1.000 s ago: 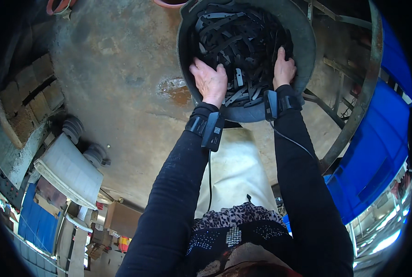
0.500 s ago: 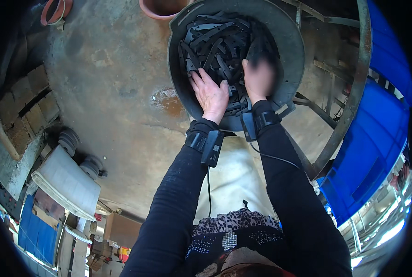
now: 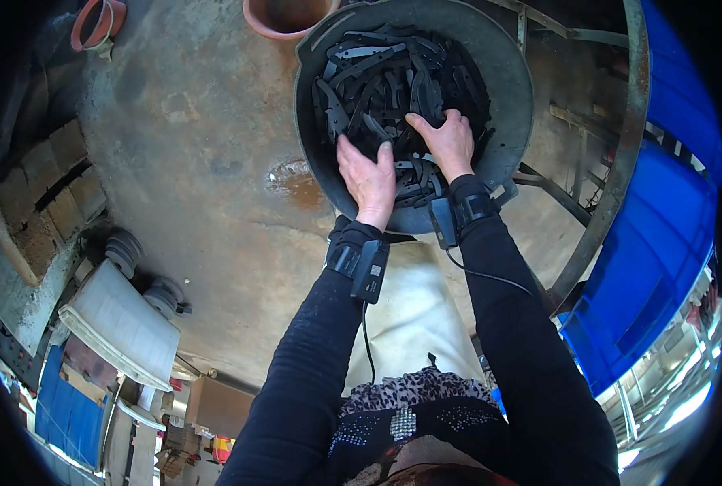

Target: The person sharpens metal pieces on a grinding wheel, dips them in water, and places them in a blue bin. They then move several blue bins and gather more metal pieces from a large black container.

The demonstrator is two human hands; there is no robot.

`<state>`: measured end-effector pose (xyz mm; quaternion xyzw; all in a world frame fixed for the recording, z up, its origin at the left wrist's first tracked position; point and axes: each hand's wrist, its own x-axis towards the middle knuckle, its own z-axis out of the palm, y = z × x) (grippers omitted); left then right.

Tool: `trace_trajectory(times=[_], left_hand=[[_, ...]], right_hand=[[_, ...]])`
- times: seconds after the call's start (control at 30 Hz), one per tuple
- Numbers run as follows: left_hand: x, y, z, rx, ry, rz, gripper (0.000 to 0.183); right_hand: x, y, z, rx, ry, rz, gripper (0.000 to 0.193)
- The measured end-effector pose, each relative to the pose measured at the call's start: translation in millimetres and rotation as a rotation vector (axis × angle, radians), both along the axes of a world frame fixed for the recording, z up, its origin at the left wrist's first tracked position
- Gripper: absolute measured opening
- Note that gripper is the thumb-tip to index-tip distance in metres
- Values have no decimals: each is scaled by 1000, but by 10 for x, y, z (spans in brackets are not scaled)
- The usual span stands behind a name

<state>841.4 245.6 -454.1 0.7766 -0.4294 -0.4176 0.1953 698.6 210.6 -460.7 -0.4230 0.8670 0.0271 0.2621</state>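
A big dark grey tub (image 3: 511,113) holds a heap of flat, curved, dark pieces with small holes, like knife-handle blanks (image 3: 369,69). Inside its near left side, my left hand (image 3: 366,182) is open against the heap, thumb apart from the fingers, with no piece clearly in its grasp. My right hand (image 3: 450,146) is closed at the heap's near right, thumb and fingers on either side of a bunch of dark curved pieces (image 3: 427,95). Its fingertips are partly hidden among them. Both wrists wear black strapped devices with cables.
A terracotta-coloured pot (image 3: 284,32) stands beyond the tub, another (image 3: 97,24) at far left. To the right are a rusty metal frame (image 3: 620,194) and blue sheeting (image 3: 644,267). Stacked blocks (image 3: 61,182) and a white padded seat (image 3: 122,324) lie left. White cloth (image 3: 401,308) covers my lap.
My right hand has shifted slightly and now grips a bunch of dark pieces beside its thumb. My left hand has drawn back a little toward me, and some pieces have been rearranged.
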Motion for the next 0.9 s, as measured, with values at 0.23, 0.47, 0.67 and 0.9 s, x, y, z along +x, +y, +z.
trace_trajectory(times=[0.23,0.47,0.67,0.9], left_hand=[[57,-113,-4,123,49,221,85],[112,-272,69,273,1,200,85],[106,-304,104,240,-5,60,81],[91,-247,9,304,-26,17,78]], right_hand=[[-133,-140,85,102,-119,-76,101],[-155,-101,-15,163,-334,-138,92],[-138,-108,-89,251,-685,-181,68],[206,-45,-173,166,-452,27,92]])
